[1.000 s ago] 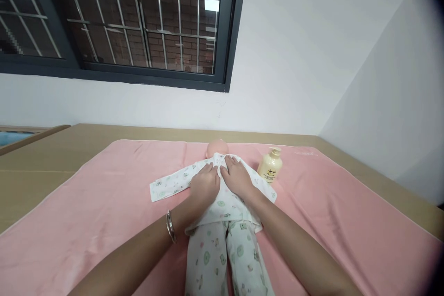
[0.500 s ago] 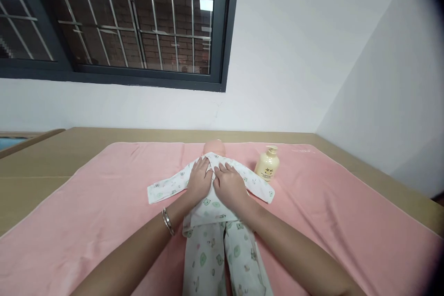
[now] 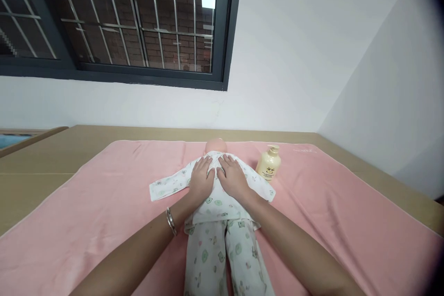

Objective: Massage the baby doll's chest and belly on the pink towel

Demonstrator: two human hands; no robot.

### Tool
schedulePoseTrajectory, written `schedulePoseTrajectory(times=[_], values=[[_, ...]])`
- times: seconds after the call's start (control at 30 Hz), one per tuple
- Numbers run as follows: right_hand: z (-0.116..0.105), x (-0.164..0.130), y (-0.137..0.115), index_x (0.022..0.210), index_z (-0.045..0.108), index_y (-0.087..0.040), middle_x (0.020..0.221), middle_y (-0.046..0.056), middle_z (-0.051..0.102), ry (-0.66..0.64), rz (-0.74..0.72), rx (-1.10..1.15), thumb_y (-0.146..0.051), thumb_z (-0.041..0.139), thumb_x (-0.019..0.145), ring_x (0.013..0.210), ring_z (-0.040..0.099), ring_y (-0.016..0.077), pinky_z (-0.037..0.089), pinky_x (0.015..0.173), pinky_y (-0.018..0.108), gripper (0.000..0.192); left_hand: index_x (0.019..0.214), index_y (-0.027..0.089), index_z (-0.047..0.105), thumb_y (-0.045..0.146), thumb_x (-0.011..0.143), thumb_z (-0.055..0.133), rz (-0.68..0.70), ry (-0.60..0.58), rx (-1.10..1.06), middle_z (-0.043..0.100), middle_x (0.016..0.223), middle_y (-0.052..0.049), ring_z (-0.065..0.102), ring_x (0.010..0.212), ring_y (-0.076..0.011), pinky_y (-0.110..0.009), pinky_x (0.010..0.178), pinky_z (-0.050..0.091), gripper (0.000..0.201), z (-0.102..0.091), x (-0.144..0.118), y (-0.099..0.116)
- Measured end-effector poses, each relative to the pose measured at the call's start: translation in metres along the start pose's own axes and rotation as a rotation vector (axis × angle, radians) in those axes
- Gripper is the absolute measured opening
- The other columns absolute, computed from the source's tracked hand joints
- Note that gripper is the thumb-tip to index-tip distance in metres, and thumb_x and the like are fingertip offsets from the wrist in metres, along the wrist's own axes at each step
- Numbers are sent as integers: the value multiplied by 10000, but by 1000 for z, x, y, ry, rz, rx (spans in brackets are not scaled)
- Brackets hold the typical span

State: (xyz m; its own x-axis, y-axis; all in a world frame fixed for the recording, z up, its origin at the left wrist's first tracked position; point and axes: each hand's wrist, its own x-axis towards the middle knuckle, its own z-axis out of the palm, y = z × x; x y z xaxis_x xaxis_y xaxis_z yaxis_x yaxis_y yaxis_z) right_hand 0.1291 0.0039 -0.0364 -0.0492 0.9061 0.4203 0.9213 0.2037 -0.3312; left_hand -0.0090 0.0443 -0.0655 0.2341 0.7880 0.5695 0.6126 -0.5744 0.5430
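A baby doll lies stretched out on a pink sheet, its head toward the wall. It wears a white long-sleeved top and matching trousers, both printed with small green figures. My left hand rests flat on the left side of the top's chest, fingers stretched out. Beside it, my right hand lies flat on the right side of the chest, fingers extended. Both thumbs point toward the middle. A bracelet circles my left wrist. The doll's sleeves spread out to either side.
A pale yellow pump bottle stands on the sheet near the doll's right-hand sleeve. The sheet covers a wooden surface that meets a white wall. A dark-framed barred window is above.
My right hand has shifted slightly up and outward on the chest, its fingers now pointing more toward the doll's head. The left hand stays nearly in place. The view has shifted slightly.
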Motion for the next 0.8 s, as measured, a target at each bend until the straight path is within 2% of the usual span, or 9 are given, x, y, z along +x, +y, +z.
schedulePoseTrajectory(times=[0.1, 0.2, 0.33, 0.43, 0.6, 0.8], values=[[-4, -2, -3, 1379, 478, -136, 1478, 146, 408, 13, -1, -9, -306, 382, 951, 1392, 309, 299, 233, 1127, 505, 471, 1282, 139, 559, 236, 907, 402, 12, 22, -15, 559, 1366, -109, 425, 1340, -274, -514, 1141, 316, 418, 1, -1, -3], [-14, -4, -9, 1380, 475, -123, 1493, 152, 381, 98, -30, -25, -276, 414, 930, 1402, 287, 309, 218, 1135, 509, 480, 1274, 160, 563, 249, 922, 388, 24, 61, -35, 573, 1348, -103, 432, 1334, -272, -522, 1132, 327, 403, 2, -4, -4], [-26, -8, -17, 1400, 445, -94, 1422, 152, 480, 133, -109, 14, -233, 408, 918, 1347, 389, 263, 238, 1148, 441, 503, 1270, 154, 556, 282, 946, 365, 21, 123, -31, 524, 1390, -130, 393, 1360, -279, -536, 1125, 327, 397, 2, -7, -3], [-21, -11, -21, 1405, 438, -81, 1432, 149, 470, 127, -137, 30, -200, 406, 903, 1356, 380, 249, 256, 1147, 419, 517, 1277, 149, 540, 303, 960, 342, 31, 166, -31, 484, 1424, -142, 361, 1378, -280, -544, 1126, 315, 405, 2, -9, -3], [-8, -13, -22, 1322, 539, -81, 1441, 158, 456, 66, -172, 25, -169, 384, 899, 1384, 342, 258, 235, 1154, 446, 459, 1241, 176, 562, 297, 965, 324, 36, 174, -51, 539, 1369, -120, 397, 1354, -262, -534, 1133, 305, 384, 1, -9, -2], [-15, -13, -23, 1329, 534, -118, 1465, 124, 432, 163, -192, 60, -166, 388, 885, 1396, 320, 213, 195, 1171, 440, 470, 1214, 181, 577, 283, 958, 334, 22, 141, -76, 576, 1323, -117, 448, 1311, -255, -531, 1125, 316, 368, -1, -9, 0]])
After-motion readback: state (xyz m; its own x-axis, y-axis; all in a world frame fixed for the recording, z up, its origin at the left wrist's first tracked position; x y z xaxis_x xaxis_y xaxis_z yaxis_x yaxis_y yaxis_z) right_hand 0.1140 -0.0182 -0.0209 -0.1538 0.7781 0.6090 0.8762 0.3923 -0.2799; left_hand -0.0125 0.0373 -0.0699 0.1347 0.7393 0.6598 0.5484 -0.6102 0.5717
